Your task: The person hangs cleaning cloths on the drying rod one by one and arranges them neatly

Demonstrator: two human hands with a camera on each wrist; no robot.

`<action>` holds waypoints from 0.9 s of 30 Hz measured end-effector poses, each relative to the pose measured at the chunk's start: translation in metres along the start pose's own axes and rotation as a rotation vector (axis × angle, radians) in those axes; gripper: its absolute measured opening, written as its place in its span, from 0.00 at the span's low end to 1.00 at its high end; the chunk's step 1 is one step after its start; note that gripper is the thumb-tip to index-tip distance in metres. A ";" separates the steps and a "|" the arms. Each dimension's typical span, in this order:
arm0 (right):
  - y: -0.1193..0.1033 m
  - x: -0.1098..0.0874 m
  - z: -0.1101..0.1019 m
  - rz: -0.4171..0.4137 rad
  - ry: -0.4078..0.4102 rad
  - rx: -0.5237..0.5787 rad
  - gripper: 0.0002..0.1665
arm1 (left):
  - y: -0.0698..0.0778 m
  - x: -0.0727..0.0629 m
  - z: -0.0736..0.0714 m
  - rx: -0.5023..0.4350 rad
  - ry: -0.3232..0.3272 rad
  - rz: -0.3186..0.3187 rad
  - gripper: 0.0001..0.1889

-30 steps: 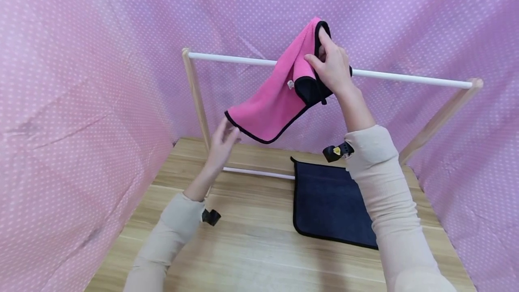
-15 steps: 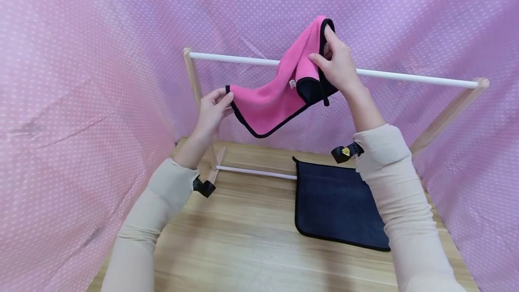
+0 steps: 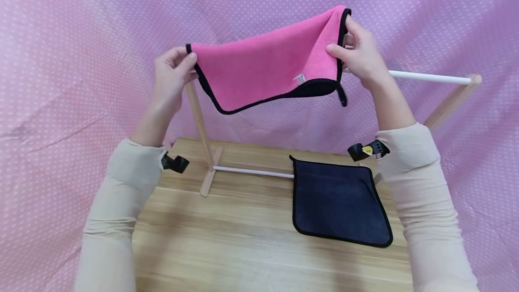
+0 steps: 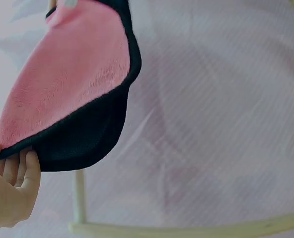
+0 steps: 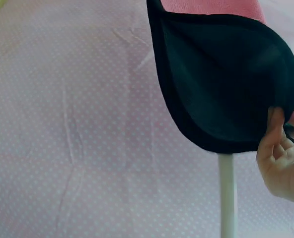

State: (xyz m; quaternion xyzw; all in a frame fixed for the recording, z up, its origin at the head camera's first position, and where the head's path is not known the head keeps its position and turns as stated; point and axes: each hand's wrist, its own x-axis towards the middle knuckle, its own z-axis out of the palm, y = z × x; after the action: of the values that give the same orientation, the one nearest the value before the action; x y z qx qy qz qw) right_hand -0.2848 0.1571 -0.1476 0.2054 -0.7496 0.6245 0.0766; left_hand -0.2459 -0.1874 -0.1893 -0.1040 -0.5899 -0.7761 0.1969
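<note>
A pink cloth [image 3: 263,62] with black edging, a dark underside and a small white tag is stretched between both hands. It overlaps the rack's upper white bar [image 3: 430,77] in the head view, covering most of it. My left hand [image 3: 170,75] pinches its left end between thumb and fingers. At the other end, my right hand [image 3: 361,53] grips the edge, thumb on the pink side. A black loop [image 3: 343,93] dangles near that hand. The right wrist view shows the dark side [image 5: 226,84] curving down behind; in the left wrist view the two layers part below the fold.
The rack's wooden left post [image 3: 198,125] stands on a foot [image 3: 207,183] on the wooden table [image 3: 243,220]; its right post [image 3: 450,105] is partly behind the right arm. A dark cloth [image 3: 340,206] lies flat, overlapping the lower white bar [image 3: 251,172]. Pink dotted curtains [image 3: 101,57] surround the table.
My left hand took hold of the pink cloth's loose corner and moved up and left. My right hand moved right and slightly up. The bunched cloth is now spread wide.
</note>
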 end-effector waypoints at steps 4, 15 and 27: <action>-0.007 -0.006 -0.004 0.014 -0.041 0.175 0.34 | 0.016 0.010 -0.002 -0.005 -0.032 -0.002 0.06; -0.021 0.006 -0.003 -0.046 -0.034 0.348 0.41 | 0.044 0.050 0.010 -0.027 -0.190 -0.073 0.05; -0.002 -0.003 0.009 0.128 -0.162 0.263 0.39 | 0.022 0.068 -0.001 -0.265 -0.055 -0.287 0.08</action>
State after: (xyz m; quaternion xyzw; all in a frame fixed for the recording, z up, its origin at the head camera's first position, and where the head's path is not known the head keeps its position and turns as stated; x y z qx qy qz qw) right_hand -0.2800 0.1487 -0.1487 0.2149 -0.6768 0.7023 -0.0515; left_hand -0.2976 -0.2054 -0.1432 -0.0649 -0.4966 -0.8639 0.0527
